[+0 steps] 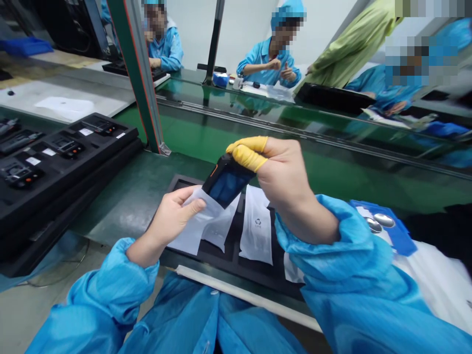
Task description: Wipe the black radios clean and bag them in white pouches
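Note:
My right hand [273,167], with yellow finger cots on its thumb and finger, pinches the upper end of a black handheld device [230,179]. The device has a dark glossy screen and a small orange button on its side. It is tilted, its lower end in the mouth of a white translucent plastic bag [195,216]. My left hand [175,216] grips that bag between thumb and fingers. Beneath my hands, a black foam tray [228,263] holds several bagged items, one in a white bag [257,226] with a printed recycling mark.
At left, stacked black foam trays [73,169] hold several similar devices. A blue bin [391,226] with shiny round metal pieces stands at right beside white bags [438,275]. A green post [138,73] rises ahead; co-workers sit across the green bench [332,152].

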Demonstrator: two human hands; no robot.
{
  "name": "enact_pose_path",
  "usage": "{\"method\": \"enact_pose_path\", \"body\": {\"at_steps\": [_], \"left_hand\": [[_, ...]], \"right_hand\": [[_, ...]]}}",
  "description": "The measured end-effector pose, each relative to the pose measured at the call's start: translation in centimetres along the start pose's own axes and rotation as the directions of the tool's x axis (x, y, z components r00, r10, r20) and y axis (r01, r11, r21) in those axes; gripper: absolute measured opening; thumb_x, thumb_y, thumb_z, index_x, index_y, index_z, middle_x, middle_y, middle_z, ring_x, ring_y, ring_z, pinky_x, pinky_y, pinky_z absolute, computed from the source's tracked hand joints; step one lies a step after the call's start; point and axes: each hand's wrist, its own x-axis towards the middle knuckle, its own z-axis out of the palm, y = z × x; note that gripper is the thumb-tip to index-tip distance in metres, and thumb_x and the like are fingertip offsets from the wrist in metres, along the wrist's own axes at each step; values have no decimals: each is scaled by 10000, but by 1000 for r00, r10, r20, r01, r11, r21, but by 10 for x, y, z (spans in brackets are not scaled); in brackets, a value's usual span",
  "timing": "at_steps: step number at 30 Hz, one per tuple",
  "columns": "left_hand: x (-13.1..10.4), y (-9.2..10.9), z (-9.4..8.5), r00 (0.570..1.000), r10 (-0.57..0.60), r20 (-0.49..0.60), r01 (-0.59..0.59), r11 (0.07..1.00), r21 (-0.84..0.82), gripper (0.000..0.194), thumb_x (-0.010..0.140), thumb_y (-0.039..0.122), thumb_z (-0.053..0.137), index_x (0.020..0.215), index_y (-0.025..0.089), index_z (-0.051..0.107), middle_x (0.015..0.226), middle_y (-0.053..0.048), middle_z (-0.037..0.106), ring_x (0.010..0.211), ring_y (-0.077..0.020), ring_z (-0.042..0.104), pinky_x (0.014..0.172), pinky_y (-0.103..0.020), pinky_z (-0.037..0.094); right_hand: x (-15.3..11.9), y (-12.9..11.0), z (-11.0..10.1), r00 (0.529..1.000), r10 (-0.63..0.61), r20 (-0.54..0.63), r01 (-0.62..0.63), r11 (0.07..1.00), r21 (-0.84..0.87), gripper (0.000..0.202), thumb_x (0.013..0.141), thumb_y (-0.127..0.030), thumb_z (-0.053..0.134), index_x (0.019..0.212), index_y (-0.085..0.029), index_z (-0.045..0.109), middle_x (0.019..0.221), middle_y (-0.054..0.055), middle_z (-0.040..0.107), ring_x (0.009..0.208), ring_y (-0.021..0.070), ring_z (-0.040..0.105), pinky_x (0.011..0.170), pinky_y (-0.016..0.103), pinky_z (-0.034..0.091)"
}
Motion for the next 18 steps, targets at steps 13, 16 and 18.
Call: {"method": "enact_pose_path", "body": {"at_steps": [13, 16, 18], "left_hand": [[5, -4, 1, 997, -4, 81, 10, 998, -68, 597, 679, 613, 726, 1032, 136, 660, 896, -87, 734, 818, -225, 686, 723, -316, 543], [7, -4, 3, 989, 5, 145, 9, 995, -95, 546, 704, 597, 715, 1007, 147, 663, 891, -73, 727, 813, -205, 677, 749, -310, 533], [8, 0, 6, 988, 6, 152, 3, 998, -62, 549, 699, 597, 719, 1014, 150, 662, 894, -67, 724, 805, -198, 671, 736, -299, 529]], "right_hand": [[8, 5, -9, 986, 5, -168, 6, 998, 66, 203, 757, -409, 702, 726, -209, 713, 801, -3, 700, 824, 169, 660, 790, 343, 541], [6, 3, -10, 992, 58, -109, -48, 995, 93, 201, 731, -399, 720, 717, -198, 717, 781, -4, 701, 797, 162, 658, 765, 329, 543], [3, 0, -10, 995, 84, -60, -78, 992, 95, 198, 710, -388, 731, 719, -191, 722, 760, -2, 705, 775, 162, 656, 737, 320, 542]]}}
